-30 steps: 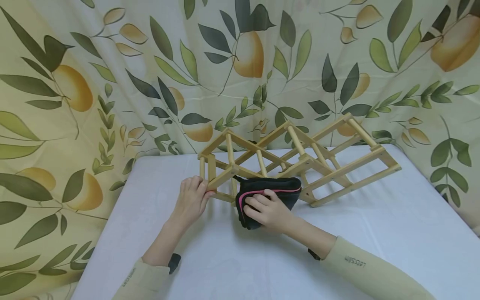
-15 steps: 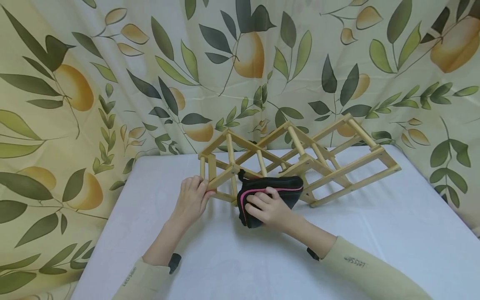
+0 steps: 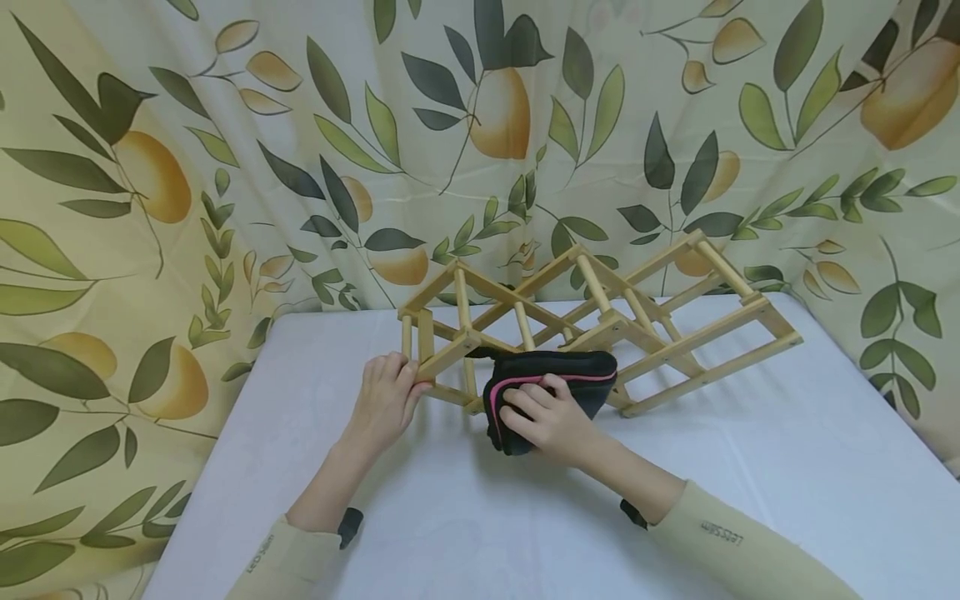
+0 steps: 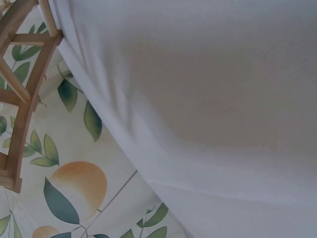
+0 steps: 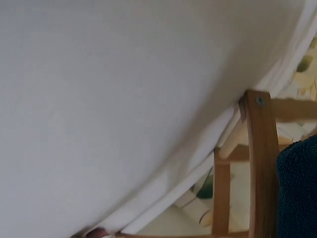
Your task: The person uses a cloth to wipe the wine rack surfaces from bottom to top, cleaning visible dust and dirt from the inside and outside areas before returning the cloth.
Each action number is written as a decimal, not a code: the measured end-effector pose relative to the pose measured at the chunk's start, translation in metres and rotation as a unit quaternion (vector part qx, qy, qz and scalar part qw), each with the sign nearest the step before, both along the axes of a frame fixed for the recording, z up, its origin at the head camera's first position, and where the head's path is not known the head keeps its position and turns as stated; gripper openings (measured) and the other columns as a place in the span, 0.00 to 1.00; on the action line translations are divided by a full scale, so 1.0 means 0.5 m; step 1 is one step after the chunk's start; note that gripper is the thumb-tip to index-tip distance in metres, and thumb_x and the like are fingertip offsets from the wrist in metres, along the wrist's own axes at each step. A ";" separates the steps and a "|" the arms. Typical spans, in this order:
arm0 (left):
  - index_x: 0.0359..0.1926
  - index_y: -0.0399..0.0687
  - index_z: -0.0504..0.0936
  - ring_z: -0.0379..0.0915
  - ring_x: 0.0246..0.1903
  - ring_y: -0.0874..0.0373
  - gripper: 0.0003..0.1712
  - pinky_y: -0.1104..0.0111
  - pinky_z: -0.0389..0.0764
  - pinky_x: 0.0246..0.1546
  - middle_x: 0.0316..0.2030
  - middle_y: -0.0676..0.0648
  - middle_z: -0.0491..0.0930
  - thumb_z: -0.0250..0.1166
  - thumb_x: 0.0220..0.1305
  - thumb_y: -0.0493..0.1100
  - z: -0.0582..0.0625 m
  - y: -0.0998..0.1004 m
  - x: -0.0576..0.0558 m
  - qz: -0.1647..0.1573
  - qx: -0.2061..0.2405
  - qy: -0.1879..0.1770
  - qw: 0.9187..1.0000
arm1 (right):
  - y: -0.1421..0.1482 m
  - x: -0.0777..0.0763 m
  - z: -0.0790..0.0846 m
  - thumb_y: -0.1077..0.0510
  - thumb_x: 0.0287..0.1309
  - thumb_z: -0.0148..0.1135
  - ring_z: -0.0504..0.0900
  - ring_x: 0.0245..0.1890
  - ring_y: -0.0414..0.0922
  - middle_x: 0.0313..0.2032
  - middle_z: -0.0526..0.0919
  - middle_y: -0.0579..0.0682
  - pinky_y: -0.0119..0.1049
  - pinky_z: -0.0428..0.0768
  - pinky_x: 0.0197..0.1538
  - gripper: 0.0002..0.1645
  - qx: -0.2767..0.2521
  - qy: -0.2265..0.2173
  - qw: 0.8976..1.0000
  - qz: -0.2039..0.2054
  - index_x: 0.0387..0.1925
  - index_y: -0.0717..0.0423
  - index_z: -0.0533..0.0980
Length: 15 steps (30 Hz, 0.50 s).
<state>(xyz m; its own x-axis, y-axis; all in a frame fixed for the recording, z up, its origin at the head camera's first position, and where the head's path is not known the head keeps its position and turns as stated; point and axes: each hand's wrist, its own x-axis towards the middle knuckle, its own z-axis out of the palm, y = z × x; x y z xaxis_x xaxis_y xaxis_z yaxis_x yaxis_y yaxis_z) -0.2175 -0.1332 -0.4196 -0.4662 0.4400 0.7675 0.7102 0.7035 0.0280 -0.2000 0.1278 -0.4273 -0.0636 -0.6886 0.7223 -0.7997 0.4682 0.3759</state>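
Note:
A folding wooden lattice rack (image 3: 592,321) stands on the white-covered table. My left hand (image 3: 385,398) grips the lower front bar at the rack's left end, thumb toward the front. In front of the rack's middle, my right hand (image 3: 551,421) holds a black pouch (image 3: 555,364) with pink trim, fingers curled over its front face. A short black tab (image 3: 483,352) sticks out from the pouch's upper left, beside a rack joint. In the right wrist view the pouch (image 5: 299,191) shows as dark, fuzzy cloth next to a wooden bar. The right thumb is hidden.
The white cloth (image 3: 450,533) covers the table, whose far edge runs behind the rack. A curtain (image 3: 480,192) printed with fruit and leaves hangs close behind and at both sides. Rack bars (image 4: 29,94) also show at the left of the left wrist view.
My right hand has shifted a little to the right with the pouch. The pouch's tab rose upright, then lay back to the left. My left hand and the rack stay put.

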 end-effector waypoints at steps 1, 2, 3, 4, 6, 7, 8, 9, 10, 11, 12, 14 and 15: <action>0.34 0.39 0.68 0.57 0.29 0.50 0.27 0.59 0.61 0.34 0.31 0.45 0.62 0.34 0.69 0.57 0.000 0.000 0.000 0.001 0.000 -0.001 1.000 | 0.005 0.000 0.004 0.60 0.52 0.58 0.72 0.34 0.47 0.36 0.77 0.50 0.45 0.61 0.40 0.07 -0.015 0.006 1.000 0.003 0.34 0.54 0.72; 0.34 0.39 0.68 0.57 0.29 0.50 0.27 0.59 0.61 0.34 0.30 0.45 0.62 0.34 0.70 0.57 -0.001 -0.001 0.001 0.002 0.000 -0.001 1.000 | 0.009 0.000 0.008 0.60 0.57 0.54 0.72 0.34 0.47 0.36 0.78 0.50 0.45 0.61 0.40 0.03 -0.026 0.013 1.000 0.005 0.34 0.54 0.72; 0.34 0.39 0.68 0.57 0.29 0.50 0.27 0.59 0.61 0.34 0.30 0.45 0.62 0.34 0.70 0.57 0.000 -0.001 0.001 0.003 0.001 -0.001 1.000 | 0.013 0.000 0.011 0.60 0.61 0.50 0.72 0.34 0.47 0.35 0.78 0.50 0.45 0.60 0.40 0.04 -0.034 0.019 0.999 0.009 0.33 0.54 0.72; 0.35 0.39 0.68 0.57 0.29 0.50 0.27 0.58 0.61 0.34 0.30 0.45 0.62 0.34 0.70 0.57 0.000 -0.001 0.002 0.004 0.002 -0.002 1.000 | 0.015 0.001 0.014 0.59 0.63 0.48 0.72 0.33 0.47 0.35 0.78 0.50 0.45 0.60 0.39 0.06 -0.041 0.024 0.999 0.014 0.32 0.54 0.72; 0.35 0.39 0.68 0.57 0.29 0.50 0.27 0.58 0.61 0.34 0.30 0.45 0.62 0.34 0.70 0.57 0.000 -0.001 0.002 0.005 0.003 -0.005 1.000 | 0.019 0.005 0.018 0.58 0.62 0.48 0.73 0.33 0.47 0.34 0.78 0.50 0.45 0.60 0.39 0.07 -0.047 0.031 0.998 0.026 0.31 0.55 0.72; 0.35 0.39 0.68 0.57 0.29 0.50 0.27 0.59 0.61 0.34 0.30 0.45 0.62 0.34 0.70 0.57 0.000 -0.001 0.003 0.006 0.004 -0.008 1.000 | 0.021 0.008 0.018 0.57 0.62 0.49 0.73 0.33 0.47 0.33 0.78 0.51 0.45 0.60 0.39 0.08 -0.049 0.034 0.998 0.031 0.31 0.55 0.72; 0.35 0.40 0.68 0.57 0.29 0.50 0.27 0.59 0.61 0.34 0.30 0.45 0.62 0.34 0.70 0.57 0.001 0.000 0.004 0.005 0.004 -0.010 1.000 | 0.022 0.011 0.019 0.57 0.61 0.49 0.73 0.33 0.47 0.33 0.78 0.51 0.45 0.60 0.39 0.08 -0.050 0.037 0.997 0.035 0.31 0.55 0.72; 0.35 0.40 0.68 0.57 0.29 0.50 0.27 0.59 0.61 0.34 0.30 0.45 0.62 0.34 0.70 0.57 0.002 0.000 0.005 0.006 0.004 -0.013 1.000 | 0.024 0.014 0.020 0.56 0.61 0.50 0.73 0.33 0.47 0.32 0.79 0.51 0.46 0.59 0.38 0.08 -0.054 0.041 0.997 0.038 0.30 0.55 0.73; 0.35 0.41 0.69 0.57 0.29 0.51 0.27 0.59 0.61 0.34 0.30 0.46 0.62 0.34 0.70 0.57 0.002 0.000 0.005 0.006 0.004 -0.017 1.000 | 0.026 0.018 0.022 0.55 0.61 0.50 0.74 0.32 0.47 0.32 0.79 0.51 0.46 0.59 0.38 0.09 -0.059 0.044 0.996 0.040 0.30 0.55 0.73; 0.35 0.41 0.69 0.57 0.29 0.51 0.26 0.59 0.61 0.34 0.30 0.46 0.63 0.35 0.70 0.58 0.004 0.000 0.006 0.006 0.004 -0.018 1.000 | 0.029 0.021 0.024 0.55 0.60 0.51 0.74 0.32 0.48 0.31 0.79 0.52 0.46 0.59 0.38 0.09 -0.066 0.050 0.996 0.042 0.29 0.55 0.73; 0.34 0.41 0.69 0.58 0.29 0.51 0.26 0.59 0.61 0.34 0.30 0.46 0.63 0.36 0.69 0.58 0.007 -0.001 0.007 0.004 0.004 -0.018 1.000 | 0.032 0.024 0.027 0.54 0.60 0.52 0.74 0.32 0.48 0.30 0.79 0.52 0.46 0.59 0.38 0.10 -0.073 0.055 0.995 0.043 0.28 0.55 0.72; 0.34 0.42 0.70 0.59 0.29 0.50 0.27 0.58 0.62 0.34 0.30 0.45 0.64 0.36 0.69 0.59 0.014 -0.003 0.008 0.004 -0.002 -0.019 1.000 | 0.038 0.031 0.037 0.54 0.60 0.53 0.74 0.31 0.48 0.29 0.79 0.53 0.47 0.59 0.38 0.11 -0.090 0.065 0.993 0.043 0.26 0.55 0.72; 0.35 0.42 0.70 0.59 0.29 0.50 0.27 0.57 0.62 0.35 0.31 0.45 0.64 0.36 0.69 0.59 0.018 -0.005 0.009 0.004 -0.008 -0.020 1.000 | 0.041 0.034 0.042 0.54 0.60 0.53 0.74 0.30 0.49 0.28 0.79 0.53 0.47 0.59 0.37 0.11 -0.100 0.071 0.991 0.045 0.25 0.55 0.72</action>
